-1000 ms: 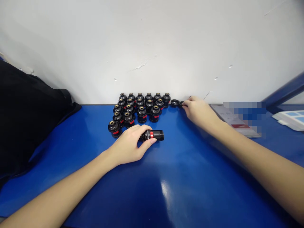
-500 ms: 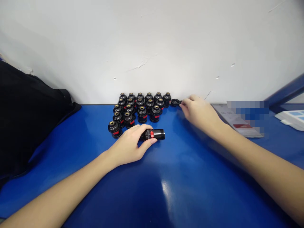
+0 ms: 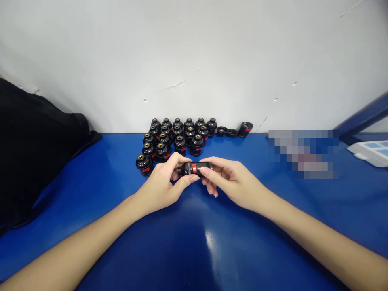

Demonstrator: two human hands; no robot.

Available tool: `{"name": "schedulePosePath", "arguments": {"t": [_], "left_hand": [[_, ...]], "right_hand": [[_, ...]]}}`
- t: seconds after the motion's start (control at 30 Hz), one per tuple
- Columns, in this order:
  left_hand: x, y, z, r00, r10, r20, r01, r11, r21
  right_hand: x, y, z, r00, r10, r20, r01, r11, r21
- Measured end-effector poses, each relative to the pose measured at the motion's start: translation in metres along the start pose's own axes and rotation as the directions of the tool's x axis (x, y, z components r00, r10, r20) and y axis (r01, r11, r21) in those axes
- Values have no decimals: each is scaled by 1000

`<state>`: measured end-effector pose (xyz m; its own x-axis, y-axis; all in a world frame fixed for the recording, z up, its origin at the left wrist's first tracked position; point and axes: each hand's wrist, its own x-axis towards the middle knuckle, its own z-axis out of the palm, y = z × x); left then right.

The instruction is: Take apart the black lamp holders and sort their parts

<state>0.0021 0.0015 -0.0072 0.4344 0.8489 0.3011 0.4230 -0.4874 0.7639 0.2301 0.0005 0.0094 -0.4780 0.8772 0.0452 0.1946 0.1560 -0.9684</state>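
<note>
Black cylinder (image 3: 189, 168) is sideways between both hands over the counter (image 3: 188, 246); can't tell if it touches down. Left hand (image 3: 165, 182) has its fingers closed around the narrow-end side, right hand (image 3: 238, 182) grips the other end. Looks light and stiff, not crushable; glossy shell is probably slippery. Best hold: the barrel by the red mark (image 3: 194, 168).

The left hand (image 3: 165, 182) and right hand (image 3: 236, 182) are bare, with slim fingers (image 3: 216, 162) and smooth-looking thumbs (image 3: 182, 186). A short thumbnail (image 3: 194, 178) shows on the left one; other nails are too small to tell. The left forearm (image 3: 97, 228) and right forearm (image 3: 312, 232), uncovered too, are long and slender, narrowing evenly toward the wrists (image 3: 135, 202).
</note>
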Motion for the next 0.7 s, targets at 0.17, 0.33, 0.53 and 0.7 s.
{"name": "schedulePosePath", "arguments": {"t": [0.17, 0.33, 0.53, 0.7], "left_hand": [[-1, 5, 3, 1000, -14, 7, 15, 996, -85], [-1, 6, 7, 989, -148, 26, 150, 959, -242], [2, 7, 8, 977, -213, 14, 210, 948, -238], [1, 6, 5, 1000, 21, -1, -21, 998, -53]], "right_hand": [[-9, 7, 7, 998, -7, -61, 7, 1000, -8], [-13, 9, 4, 988, -132, -87, 112, 973, -201], [-11, 15, 1, 960, -272, -72, 262, 958, -117], [-8, 9, 4, 999, 16, -41, -13, 996, 91]]}}
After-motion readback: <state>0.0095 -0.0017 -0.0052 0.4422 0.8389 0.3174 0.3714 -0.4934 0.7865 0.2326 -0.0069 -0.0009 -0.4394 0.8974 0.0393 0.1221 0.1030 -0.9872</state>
